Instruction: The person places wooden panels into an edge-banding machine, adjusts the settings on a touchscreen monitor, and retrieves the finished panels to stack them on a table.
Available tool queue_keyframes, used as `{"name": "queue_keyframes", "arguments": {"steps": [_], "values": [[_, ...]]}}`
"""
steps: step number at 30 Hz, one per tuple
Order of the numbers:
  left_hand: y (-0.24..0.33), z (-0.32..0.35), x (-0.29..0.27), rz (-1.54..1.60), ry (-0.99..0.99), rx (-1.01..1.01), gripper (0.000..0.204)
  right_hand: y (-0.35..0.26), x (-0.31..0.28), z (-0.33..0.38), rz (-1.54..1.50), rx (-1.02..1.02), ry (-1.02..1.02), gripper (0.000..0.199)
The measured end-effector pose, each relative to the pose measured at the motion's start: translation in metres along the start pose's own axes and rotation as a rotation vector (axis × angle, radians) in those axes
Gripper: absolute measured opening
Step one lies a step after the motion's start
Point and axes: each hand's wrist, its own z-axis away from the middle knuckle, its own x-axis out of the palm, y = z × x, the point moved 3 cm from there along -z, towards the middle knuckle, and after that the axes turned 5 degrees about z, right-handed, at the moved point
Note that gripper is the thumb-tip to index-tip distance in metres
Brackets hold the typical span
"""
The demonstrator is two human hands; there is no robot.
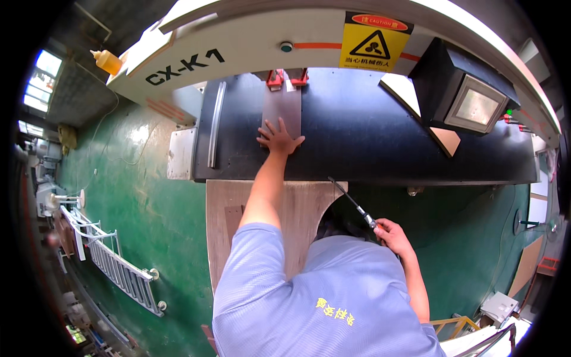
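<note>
Resting left hand, with grip released, on the board at twelve o'clock, presumably to steady it on the worktop, while grasping a tool in right hand at four o'clock.

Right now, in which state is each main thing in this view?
Left hand: spread on brown board
Right hand: closed around thin tool
Thin tool: held, tip toward black tabletop
Brown board: lying flat, far end at red clamps
Metal bar: lying apart from brown board
Screen: pale; cannot tell whether lit
</note>
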Motion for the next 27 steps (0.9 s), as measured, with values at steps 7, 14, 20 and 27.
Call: {"name": "queue_keyframes", "arguments": {"steps": [7,14,20,27], "values": [[-0.008,-0.010,0.018,0.070,0.029,0.023,0.124,-0.003,-0.009,0.014,0.079,0.004,-0.001,0.032],[-0.007,-0.008,0.018,0.058,0.037,0.026,0.123,-0.020,-0.038,0.040,-0.036,0.076,-0.165,0.039],[-0.006,-0.008,0.018,0.041,0.037,0.020,0.123,-0.026,-0.066,0.066,-0.093,0.127,-0.426,0.048],[-0.005,-0.008,0.015,0.041,0.019,0.012,0.123,-0.012,-0.050,0.042,-0.028,0.095,-0.153,0.038]]}}
